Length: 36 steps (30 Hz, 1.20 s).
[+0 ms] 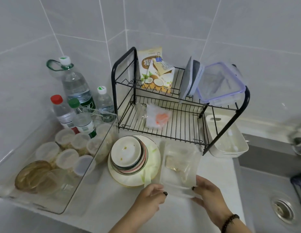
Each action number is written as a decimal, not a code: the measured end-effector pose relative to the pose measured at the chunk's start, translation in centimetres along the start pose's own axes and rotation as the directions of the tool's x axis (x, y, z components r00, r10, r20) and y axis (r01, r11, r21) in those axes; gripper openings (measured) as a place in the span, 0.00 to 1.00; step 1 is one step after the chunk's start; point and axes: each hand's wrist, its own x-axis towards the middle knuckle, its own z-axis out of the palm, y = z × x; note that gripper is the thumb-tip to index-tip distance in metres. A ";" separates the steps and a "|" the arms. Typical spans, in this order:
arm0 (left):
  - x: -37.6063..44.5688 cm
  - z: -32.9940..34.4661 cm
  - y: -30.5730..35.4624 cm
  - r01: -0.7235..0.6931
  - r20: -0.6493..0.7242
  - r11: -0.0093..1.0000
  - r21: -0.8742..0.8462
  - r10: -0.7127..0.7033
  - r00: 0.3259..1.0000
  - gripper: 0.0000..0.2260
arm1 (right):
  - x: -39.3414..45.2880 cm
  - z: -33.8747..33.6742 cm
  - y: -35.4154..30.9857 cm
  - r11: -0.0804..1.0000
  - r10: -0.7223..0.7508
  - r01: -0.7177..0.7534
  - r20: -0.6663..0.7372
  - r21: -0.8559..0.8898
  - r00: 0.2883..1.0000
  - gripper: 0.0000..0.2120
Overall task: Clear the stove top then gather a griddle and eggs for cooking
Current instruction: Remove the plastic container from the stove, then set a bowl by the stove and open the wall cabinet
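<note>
- Both hands hold a clear plastic container (180, 167) on the white worktop (102, 199), near its front edge beside the sink (264, 182).
- The left hand (150, 196) grips the container's near left corner, fingers curled round the rim.
- The right hand (207, 193) grips the near right corner, thumb on the rim and fingers under the side; a dark bead bracelet (229, 221) sits on that wrist.
- The container carries yellowish residue and touches a stack of used bowls (129, 155) on a pale plate (153, 158) to its left.
- A black wire dish rack (171, 115) stands toward the back corner of the worktop, with a coconut-print bag (153, 73) and a purple-rimmed lid (220, 83) on its upper tier.
- A clear bin (76, 187) along the left edge holds small lidded tubs (67, 157) and water bottles (74, 84).
- No griddle, eggs or stove top are in view.
</note>
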 end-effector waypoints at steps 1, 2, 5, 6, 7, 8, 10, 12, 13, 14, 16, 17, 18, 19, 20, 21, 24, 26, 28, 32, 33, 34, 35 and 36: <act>0.1 0.1 0.1 0.010 0.005 1.000 -0.013 -0.010 1.000 0.19 | 0.0 -0.1 0.1 1.000 -0.003 0.003 -0.012 0.006 1.000 0.20; 0.1 0.2 0.3 0.020 0.006 0.999 -0.031 -0.020 1.000 0.20 | 0.0 0.0 0.1 1.000 -0.011 0.011 -0.023 0.008 1.000 0.20; 0.2 0.6 0.8 0.029 0.030 0.999 -0.034 -0.028 0.999 0.21 | -0.3 -0.1 0.2 0.999 -0.038 0.041 -0.080 0.031 0.996 0.17; 0.2 0.7 0.9 0.028 0.032 0.999 -0.027 -0.027 0.999 0.21 | -0.3 -0.1 0.2 0.997 -0.042 0.047 -0.106 0.053 0.994 0.15; 0.1 0.8 1.1 0.028 0.033 0.999 -0.017 -0.027 0.999 0.21 | -0.5 -0.3 0.4 0.995 -0.041 0.052 -0.134 0.085 0.990 0.13; 0.1 0.9 1.3 0.026 0.030 1.000 -0.010 -0.025 0.999 0.21 | -0.6 -0.4 0.4 0.992 -0.036 0.055 -0.160 0.114 0.986 0.11; -0.2 1.2 1.6 0.020 0.023 1.000 0.007 -0.021 1.000 0.19 | -1.1 -0.8 0.6 0.987 -0.027 0.058 -0.203 0.152 0.979 0.09; -0.4 1.6 1.9 0.018 0.007 1.000 0.011 -0.018 1.000 0.12 | -1.9 -1.5 0.7 0.983 -0.023 0.064 -0.225 0.173 0.974 0.09; -0.5 1.8 1.9 0.021 -0.001 1.000 0.010 -0.021 1.000 0.10 | -2.3 -1.7 0.7 0.981 -0.024 0.066 -0.227 0.180 0.974 0.09; -0.6 2.2 2.0 0.021 -0.004 1.000 0.016 -0.021 1.000 0.09 | -2.8 -2.2 0.6 0.979 -0.026 0.072 -0.233 0.191 0.972 0.09; -0.9 3.3 2.2 0.015 0.000 0.999 0.033 -0.015 1.000 0.10 | -3.9 -3.2 0.6 0.972 -0.039 0.093 -0.244 0.215 0.969 0.09; -1.0 3.8 2.3 0.012 0.002 0.999 0.041 -0.012 1.000 0.10 | -4.4 -3.7 0.5 0.969 -0.048 0.105 -0.248 0.225 0.968 0.08; -1.2 4.7 2.4 0.007 0.014 0.999 0.053 -0.008 1.000 0.09 | -5.1 -4.4 0.5 0.963 -0.054 0.118 -0.258 0.241 0.965 0.08; -1.4 5.6 2.5 0.004 0.026 0.998 0.067 -0.005 1.000 0.08 | -5.9 -5.2 0.6 0.958 -0.060 0.131 -0.268 0.255 0.962 0.09; -1.6 6.2 2.7 -0.001 0.040 0.997 0.076 -0.002 0.999 0.08 | -6.4 -5.8 0.6 0.953 -0.065 0.140 -0.273 0.267 0.960 0.09; -2.0 7.0 2.7 -0.005 0.057 0.996 0.090 0.000 0.998 0.08 | -7.1 -6.6 0.9 0.948 -0.065 0.148 -0.283 0.282 0.957 0.10; -3.0 9.8 2.6 -0.022 0.107 0.993 0.114 0.009 0.994 0.08 | -9.1 -9.1 1.9 0.923 -0.047 0.163 -0.318 0.350 0.947 0.11; -3.8 11.7 2.3 -0.028 0.131 0.992 0.124 0.012 0.991 0.08 | -10.7 -11.1 2.6 0.909 -0.047 0.184 -0.345 0.375 0.937 0.10; -4.7 14.0 2.0 -0.031 0.154 0.991 0.131 0.011 0.988 0.08 | -12.5 -13.2 3.4 0.898 -0.052 0.206 -0.371 0.389 0.927 0.10; -7.3 18.7 1.0 -0.056 0.209 0.986 0.155 0.023 0.978 0.08 | -16.5 -17.6 5.1 0.880 -0.052 0.247 -0.434 0.405 0.899 0.10; -8.1 19.8 0.8 -0.063 0.224 0.986 0.154 0.027 0.974 0.08 | -17.4 -18.7 5.6 0.880 -0.051 0.253 -0.448 0.402 0.892 0.10; -8.8 20.8 0.5 -0.065 0.240 0.984 0.164 0.024 0.971 0.08 | -18.3 -19.7 6.1 0.877 -0.052 0.260 -0.459 0.404 0.887 0.10; -9.9 22.2 0.3 -0.070 0.259 0.983 0.168 0.024 0.966 0.08 | -19.5 -20.9 6.7 0.877 -0.046 0.263 -0.474 0.403 0.879 0.09; -11.0 23.7 -0.1 -0.073 0.277 0.982 0.177 0.022 0.960 0.08 | -20.9 -22.2 7.4 0.870 -0.045 0.273 -0.485 0.411 0.873 0.09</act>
